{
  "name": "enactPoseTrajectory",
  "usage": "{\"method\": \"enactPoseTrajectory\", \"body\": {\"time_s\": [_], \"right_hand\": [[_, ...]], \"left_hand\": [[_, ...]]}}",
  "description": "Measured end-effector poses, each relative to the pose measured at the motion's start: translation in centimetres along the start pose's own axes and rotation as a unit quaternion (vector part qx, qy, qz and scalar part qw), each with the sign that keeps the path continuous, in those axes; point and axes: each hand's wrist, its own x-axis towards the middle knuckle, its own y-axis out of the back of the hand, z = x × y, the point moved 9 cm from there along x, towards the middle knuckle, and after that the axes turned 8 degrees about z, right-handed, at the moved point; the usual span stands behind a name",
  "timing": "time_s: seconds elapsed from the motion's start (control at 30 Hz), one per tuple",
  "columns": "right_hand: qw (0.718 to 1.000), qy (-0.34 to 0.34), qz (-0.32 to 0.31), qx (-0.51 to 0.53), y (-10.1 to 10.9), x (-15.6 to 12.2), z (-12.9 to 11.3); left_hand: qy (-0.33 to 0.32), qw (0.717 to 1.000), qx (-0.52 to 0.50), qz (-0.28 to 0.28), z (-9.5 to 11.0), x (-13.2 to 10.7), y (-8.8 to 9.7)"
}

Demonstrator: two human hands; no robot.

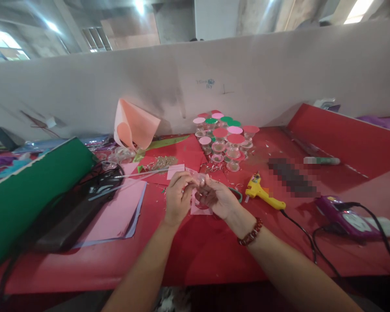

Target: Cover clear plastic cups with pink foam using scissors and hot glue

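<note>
In front of my chest, my left hand (178,197) and my right hand (219,197) meet with fingers closed on a small clear rounded plastic piece (199,178). My fingers hide much of it, so its full shape cannot be made out. Beneath the hands lies a pink paper square (201,211), partly covered. Just right of my right hand, the green handle of what looks like a pair of scissors (238,195) shows. Farther back stand several clear plastic hourglass-shaped pieces (233,152) topped with red, pink and green discs.
A yellow glue gun (263,194) with a cord lies at right, near a purple power strip (347,219). Left are a black bag (74,212), pink sheets (117,216) and a green board (45,186). Sandy grains (164,163) lie on red paper behind my hands.
</note>
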Motion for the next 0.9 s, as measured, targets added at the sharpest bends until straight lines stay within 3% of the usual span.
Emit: {"method": "enactPoseTrajectory", "body": {"time_s": [0.23, 0.47, 0.67, 0.9], "right_hand": [[0.999, 0.025, 0.021, 0.015, -0.1, -0.2, -0.8], [0.99, 0.137, 0.01, -0.025, -0.4, -0.4, -1.7], [0.996, 0.079, 0.039, -0.029, 0.4, 0.0, -1.3], [0.999, 0.035, 0.019, -0.017, 0.1, 0.0, -1.0]], "left_hand": [[0.142, 0.98, -0.139, 0.008, -2.4, 0.0, -0.4], [0.122, 0.989, 0.062, -0.047, -2.0, -1.0, -1.3], [0.213, 0.974, -0.032, -0.076, -2.7, -1.1, -1.9], [0.289, 0.948, -0.129, -0.032, -3.4, -0.7, -1.2]]}}
